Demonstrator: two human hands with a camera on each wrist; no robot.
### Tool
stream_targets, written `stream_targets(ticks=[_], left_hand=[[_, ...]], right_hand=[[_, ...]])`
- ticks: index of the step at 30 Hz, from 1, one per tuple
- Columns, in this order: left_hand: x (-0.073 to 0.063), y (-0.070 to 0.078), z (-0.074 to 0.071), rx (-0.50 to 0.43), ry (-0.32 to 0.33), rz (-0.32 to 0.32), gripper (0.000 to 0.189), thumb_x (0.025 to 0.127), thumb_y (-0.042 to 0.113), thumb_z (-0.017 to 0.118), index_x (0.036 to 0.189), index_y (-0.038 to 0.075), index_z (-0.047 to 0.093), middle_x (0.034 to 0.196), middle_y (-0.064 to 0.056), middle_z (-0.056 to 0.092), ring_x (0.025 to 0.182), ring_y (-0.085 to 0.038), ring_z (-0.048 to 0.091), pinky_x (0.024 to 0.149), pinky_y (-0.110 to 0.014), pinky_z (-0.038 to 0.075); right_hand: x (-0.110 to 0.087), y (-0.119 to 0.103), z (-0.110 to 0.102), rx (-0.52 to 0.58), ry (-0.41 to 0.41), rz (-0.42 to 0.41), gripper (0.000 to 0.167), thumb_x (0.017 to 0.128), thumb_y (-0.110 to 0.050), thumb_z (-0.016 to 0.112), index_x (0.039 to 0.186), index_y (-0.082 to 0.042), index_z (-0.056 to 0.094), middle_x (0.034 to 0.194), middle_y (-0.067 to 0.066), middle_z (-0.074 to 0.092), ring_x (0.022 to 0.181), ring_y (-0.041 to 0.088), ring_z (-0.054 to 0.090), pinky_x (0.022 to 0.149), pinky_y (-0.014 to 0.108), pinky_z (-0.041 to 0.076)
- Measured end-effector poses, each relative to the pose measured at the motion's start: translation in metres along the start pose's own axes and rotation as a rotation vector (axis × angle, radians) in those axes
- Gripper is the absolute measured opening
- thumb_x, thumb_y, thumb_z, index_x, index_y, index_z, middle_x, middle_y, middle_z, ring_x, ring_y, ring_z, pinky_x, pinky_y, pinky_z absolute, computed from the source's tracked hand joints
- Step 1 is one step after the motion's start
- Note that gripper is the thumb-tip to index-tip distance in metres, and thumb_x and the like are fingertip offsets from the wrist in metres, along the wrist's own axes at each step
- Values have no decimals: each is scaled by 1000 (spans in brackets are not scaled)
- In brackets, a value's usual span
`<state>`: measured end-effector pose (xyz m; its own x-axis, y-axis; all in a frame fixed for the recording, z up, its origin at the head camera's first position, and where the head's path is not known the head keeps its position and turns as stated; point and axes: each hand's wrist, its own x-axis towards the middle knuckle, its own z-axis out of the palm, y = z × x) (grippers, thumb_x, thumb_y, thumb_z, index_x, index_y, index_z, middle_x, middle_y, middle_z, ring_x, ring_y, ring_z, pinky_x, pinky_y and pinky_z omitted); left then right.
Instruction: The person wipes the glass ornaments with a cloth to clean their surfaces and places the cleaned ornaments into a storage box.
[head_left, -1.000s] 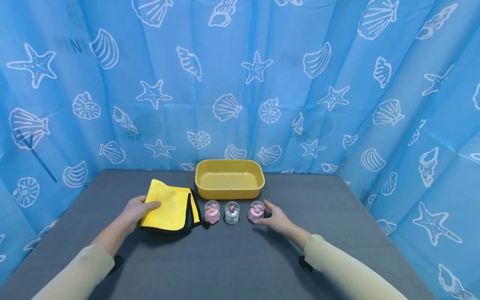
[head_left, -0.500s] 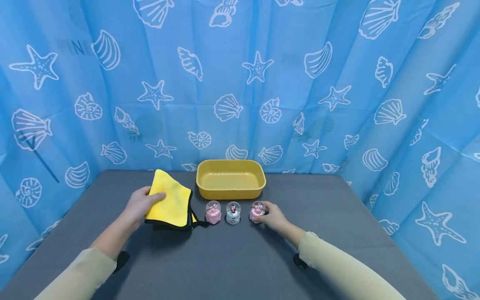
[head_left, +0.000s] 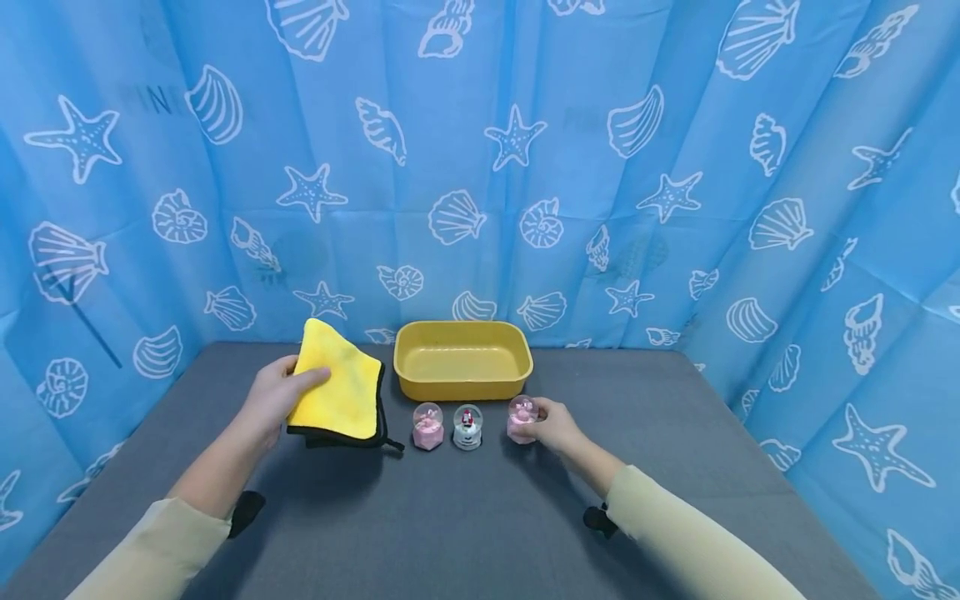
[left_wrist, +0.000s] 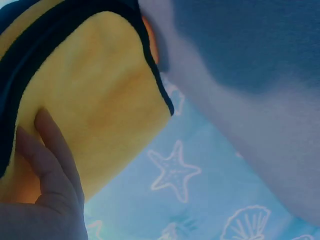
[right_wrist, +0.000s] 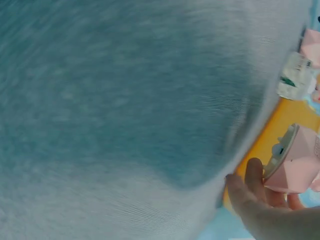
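Observation:
My left hand (head_left: 277,392) pinches a folded yellow cloth (head_left: 337,383) with black edging, thumb on top, held above the table's left side. In the left wrist view, fingers (left_wrist: 55,145) press on the cloth's other face. On the right, my right hand (head_left: 558,429) grips a pink snow globe (head_left: 521,423) by its side; the right wrist view shows the pink faceted base (right_wrist: 297,165) tipped so its underside is visible. Left of it stand a white snow globe (head_left: 467,429) with a small red figure and another pink snow globe (head_left: 427,427), both upright.
Behind the globes a yellow rectangular tub (head_left: 462,390) stands at the back of the grey table (head_left: 450,525). A blue curtain (head_left: 480,167) with white shells and starfish hangs behind and along the sides.
The right hand closed on the right pink globe and lifted it slightly. The left hand raised the cloth, and its trailing corner moved away from the left pink globe.

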<state>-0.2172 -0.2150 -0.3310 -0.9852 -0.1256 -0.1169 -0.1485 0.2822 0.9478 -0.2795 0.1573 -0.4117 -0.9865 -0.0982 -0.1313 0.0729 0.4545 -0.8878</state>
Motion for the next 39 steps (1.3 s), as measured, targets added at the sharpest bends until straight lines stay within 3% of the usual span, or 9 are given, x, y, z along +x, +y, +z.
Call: stream_targets(ticks=[8, 21, 32, 39], left_hand=[[-6, 14, -2, -29, 9, 28, 66, 98, 36, 57, 143, -6, 33, 121, -21, 56, 81, -10, 65, 72, -28, 55], [-10, 29, 2, -61, 39, 94, 66, 97, 37, 58, 143, -4, 34, 124, -21, 53, 83, -9, 63, 74, -25, 54], [-11, 46, 19, -135, 60, 154, 62, 97, 33, 59, 142, -3, 37, 124, -21, 54, 81, -7, 64, 73, -23, 54], [-11, 52, 32, -155, 81, 194, 57, 97, 30, 60, 141, -1, 40, 122, -21, 54, 85, -11, 63, 73, -23, 53]], right_hand=[[-11, -13, -8, 80, 12, 61, 47, 87, -16, 75, 127, -1, 56, 113, 15, 59, 94, 26, 55, 73, 34, 49], [-23, -38, -14, 179, 22, 45, 41, 92, -25, 69, 121, 1, 57, 111, 13, 58, 90, 22, 53, 70, 27, 45], [-34, -66, -13, 333, -74, -30, 32, 94, -20, 59, 113, 5, 53, 92, 5, 54, 73, 14, 47, 64, 27, 38], [-34, -82, -3, 349, -72, -71, 33, 94, -22, 61, 115, 3, 55, 91, 4, 57, 70, 13, 47, 61, 23, 39]])
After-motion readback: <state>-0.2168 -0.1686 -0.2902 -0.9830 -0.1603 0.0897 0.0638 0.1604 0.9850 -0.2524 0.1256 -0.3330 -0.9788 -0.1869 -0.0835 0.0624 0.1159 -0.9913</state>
